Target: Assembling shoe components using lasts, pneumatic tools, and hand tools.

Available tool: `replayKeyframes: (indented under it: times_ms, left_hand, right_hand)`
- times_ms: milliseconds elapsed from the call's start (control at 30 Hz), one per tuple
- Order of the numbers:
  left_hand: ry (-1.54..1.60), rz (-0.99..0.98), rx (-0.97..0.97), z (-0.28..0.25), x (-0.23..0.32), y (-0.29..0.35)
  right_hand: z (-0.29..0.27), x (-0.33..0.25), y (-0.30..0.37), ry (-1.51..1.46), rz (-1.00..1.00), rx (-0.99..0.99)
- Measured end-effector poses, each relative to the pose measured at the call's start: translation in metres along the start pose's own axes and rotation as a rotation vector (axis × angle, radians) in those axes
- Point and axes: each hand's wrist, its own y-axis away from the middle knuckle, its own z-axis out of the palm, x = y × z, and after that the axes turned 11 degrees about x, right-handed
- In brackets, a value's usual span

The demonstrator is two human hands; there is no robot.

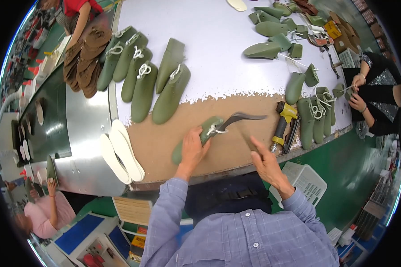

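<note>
My left hand is closed around a green shoe last with a white cord tied at its end. A dark, curved, flat piece sticks out to the right from beside the cord; its exact kind I cannot make out. My right hand hovers over the brown board, index finger stretched out and thumb apart, with nothing visible in it. Right of it lies a yellow and black air nail gun. Several green lasts with white cords stand at the back left.
Cream insoles and stacked brown pieces lie left. More lasts and a hammer are at the far right. Co-workers' hands work there. A white plastic basket stands below the table edge.
</note>
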Motion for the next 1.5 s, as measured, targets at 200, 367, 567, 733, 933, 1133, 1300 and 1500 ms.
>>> replayKeyframes:
  times_ms: [200,367,567,733,933,1133,1300,1500]
  left_hand:
    - [0.022,0.026,-0.008,-0.001,-0.002,-0.002]
    - [0.024,-0.051,-0.066,-0.006,-0.004,0.003]
    - [0.045,-0.055,-0.083,0.001,-0.007,0.003]
    - [0.039,0.005,-0.091,-0.006,-0.025,0.001]
    - [-0.352,0.128,0.165,-0.021,-0.062,-0.075]
    - [-0.388,0.15,0.136,-0.025,-0.088,-0.11]
    - [-0.344,0.075,0.132,-0.028,-0.098,-0.107]
    - [-0.377,0.012,0.048,-0.026,-0.093,-0.105]
  right_hand:
    - [0.01,-0.01,-0.004,0.081,-0.266,0.086]
    - [-0.002,-0.022,-0.008,-0.048,-0.188,0.217]
    - [0.023,-0.005,-0.01,0.063,-0.441,0.411]
    - [0.011,0.016,-0.015,0.27,-0.099,0.233]
    - [-0.019,0.066,-0.064,0.382,-0.28,0.463]
    - [-0.093,0.073,-0.141,0.237,-0.096,0.829]
    - [-0.138,0.114,-0.196,0.282,0.059,0.968]
    - [-0.172,0.175,-0.251,0.107,0.435,0.93]
